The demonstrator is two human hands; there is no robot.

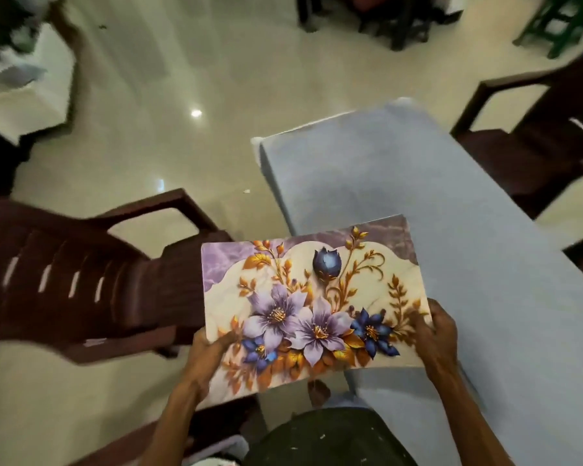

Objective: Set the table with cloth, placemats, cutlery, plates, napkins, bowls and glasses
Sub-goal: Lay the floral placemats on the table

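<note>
Both hands held a floral placemat point(312, 301) by its near corners, in the air above the near left corner of the counter point(468, 264). The left hand point(205, 356) gripped the near left corner, thumb on top across the printed leaves and fingers hidden beneath. The right hand point(435, 334) pinched the near right corner the same way, thumb lying on the top face. The placemat showed purple and blue flowers with gold leaves on a marbled cream and lilac ground, and it tilted slightly, its far edge over the pale blue tablecloth point(367, 169) that covered the counter. A dark brown plastic chair point(81, 274) stood to the left, just beside the counter, and another brown chair point(535, 136) stood at the far right on the glossy tiled floor point(169, 105).
</note>
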